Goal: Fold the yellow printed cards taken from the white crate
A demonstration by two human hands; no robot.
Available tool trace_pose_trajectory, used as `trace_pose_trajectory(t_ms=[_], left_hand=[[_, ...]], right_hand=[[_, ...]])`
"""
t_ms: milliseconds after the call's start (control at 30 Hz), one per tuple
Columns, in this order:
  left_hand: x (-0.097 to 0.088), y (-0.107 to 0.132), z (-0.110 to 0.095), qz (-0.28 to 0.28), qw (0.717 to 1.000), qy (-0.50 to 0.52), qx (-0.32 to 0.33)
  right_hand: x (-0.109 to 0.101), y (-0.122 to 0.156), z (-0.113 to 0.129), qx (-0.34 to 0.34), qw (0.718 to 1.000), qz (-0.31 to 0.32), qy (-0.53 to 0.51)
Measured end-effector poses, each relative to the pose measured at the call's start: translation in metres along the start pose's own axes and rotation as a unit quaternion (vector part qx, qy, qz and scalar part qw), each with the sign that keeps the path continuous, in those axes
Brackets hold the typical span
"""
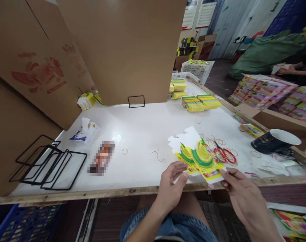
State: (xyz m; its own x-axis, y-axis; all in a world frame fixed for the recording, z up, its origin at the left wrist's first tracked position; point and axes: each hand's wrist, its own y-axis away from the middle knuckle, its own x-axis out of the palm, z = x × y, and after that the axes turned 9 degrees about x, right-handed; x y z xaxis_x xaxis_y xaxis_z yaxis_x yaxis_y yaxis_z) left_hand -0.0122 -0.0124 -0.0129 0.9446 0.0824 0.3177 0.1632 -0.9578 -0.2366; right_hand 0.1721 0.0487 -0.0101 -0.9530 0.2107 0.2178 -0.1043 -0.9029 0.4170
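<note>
My right hand [246, 196] pinches the corner of a flat yellow and green printed carton [207, 163] between thumb and fingers, just above the table's front edge. Beneath and left of it lie more flat cartons [185, 154], with white tabbed flaps [183, 137] pointing away from me. My left hand [171, 186] is beside their left edge, fingers curved and thumb apart, with nothing visible in it. Red-handled scissors [225, 155] rest to the right of the cartons, among several loose rubber bands [220, 142].
Bundled yellow cartons [200, 102] stand at the back right. A dark mug [271, 143] is near the right edge. Black wire stands [49, 164] and a tissue pack [84, 131] sit left. Tall cardboard sheets [122, 50] block the back. A co-worker's hand [286, 69] shows far right.
</note>
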Motion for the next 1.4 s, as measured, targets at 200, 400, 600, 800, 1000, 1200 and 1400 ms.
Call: trace_pose_trajectory(t_ms=[200, 400, 600, 800, 1000, 1200, 1400], left_hand=[[0.009, -0.003, -0.008, 0.097, 0.954, 0.283, -0.017], [0.002, 0.0, -0.021, 0.122, 0.945, 0.304, -0.009], [0.002, 0.002, -0.025, 0.091, 0.963, 0.253, 0.015], [0.0, 0.0, -0.033, 0.075, 0.966, 0.248, 0.022], [0.002, 0.003, -0.03, 0.082, 0.967, 0.24, -0.011], [0.006, 0.007, -0.016, 0.009, 0.974, 0.218, -0.054], [0.007, 0.008, -0.011, 0.032, 0.989, 0.123, -0.072]], right_hand=[[0.02, 0.053, -0.013, 0.18, 0.972, 0.146, -0.039], [0.023, 0.063, -0.022, 0.258, 0.949, 0.161, -0.077], [0.025, 0.065, -0.021, 0.224, 0.959, 0.17, -0.027], [0.031, 0.065, -0.025, 0.185, 0.966, 0.18, 0.019], [0.02, 0.054, -0.029, 0.024, 0.969, 0.146, 0.2], [0.008, 0.047, -0.03, -0.086, 0.95, 0.086, 0.287], [0.017, 0.048, -0.02, -0.121, 0.941, -0.002, 0.316]])
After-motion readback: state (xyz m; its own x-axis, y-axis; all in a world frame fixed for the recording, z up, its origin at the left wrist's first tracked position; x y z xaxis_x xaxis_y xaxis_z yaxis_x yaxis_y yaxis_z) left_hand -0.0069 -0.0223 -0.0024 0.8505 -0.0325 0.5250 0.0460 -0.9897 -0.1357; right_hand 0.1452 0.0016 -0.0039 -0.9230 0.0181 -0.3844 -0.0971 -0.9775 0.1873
